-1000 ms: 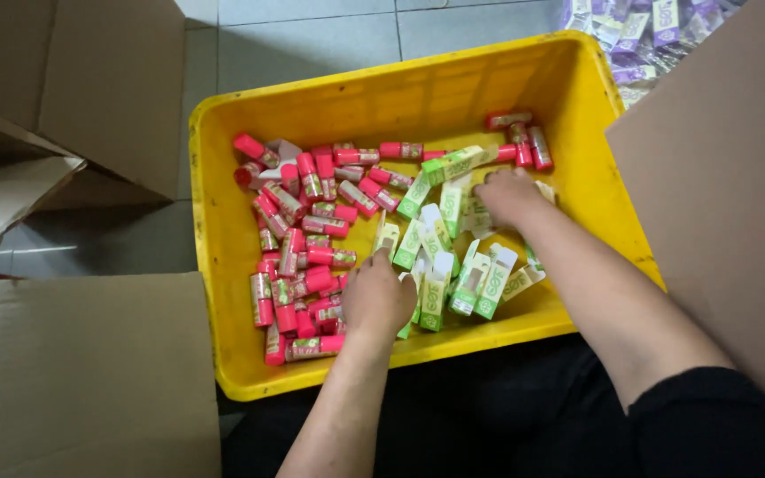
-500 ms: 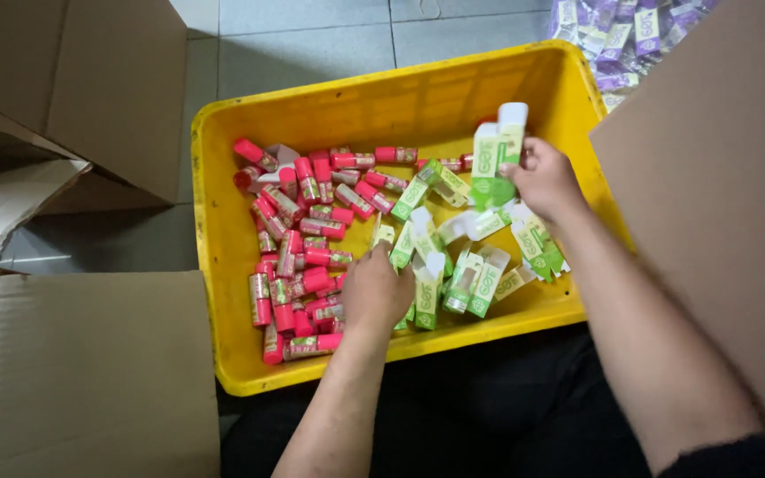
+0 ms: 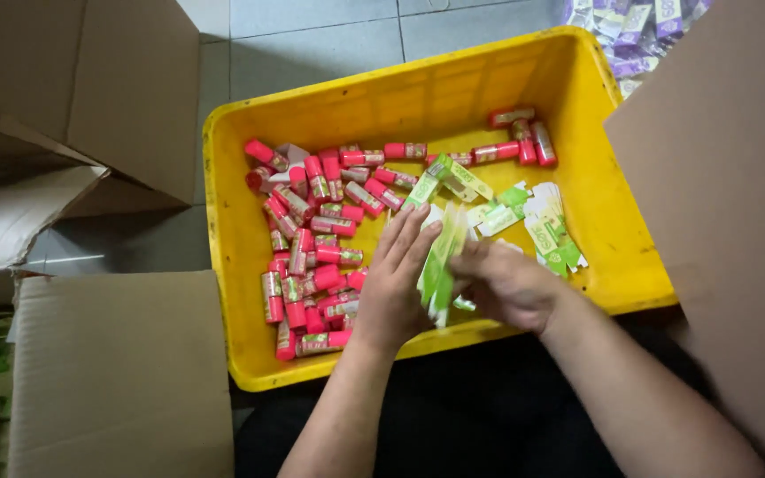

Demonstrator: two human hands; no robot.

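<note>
Grip, left: our left hand (image 3: pixel 393 288) is flat and open, fingers stretched, its palm pressed against the side of a stack of green-and-white boxes (image 3: pixel 440 265).
Grip, right: our right hand (image 3: pixel 508 285) is closed around the same stack from the other side; blur hides the exact fingertips.
Stack: upright between both palms, held just above the near wall of the yellow crate (image 3: pixel 312 106).
Loose green boxes: more green boxes (image 3: pixel 546 232) lie scattered to the right of the stack.
Pink tubes: a heap of pink tubes (image 3: pixel 312 257) fills the crate's left half, apart from the green ones.
Step in hand: we judge that we are squaring up a gathered bundle.
Next move: it likely calls for even pressure from both palms so no box slips out.
Surroundings: cardboard boxes (image 3: pixel 117 372) flank the crate on the tiled floor (image 3: pixel 312 35).
</note>
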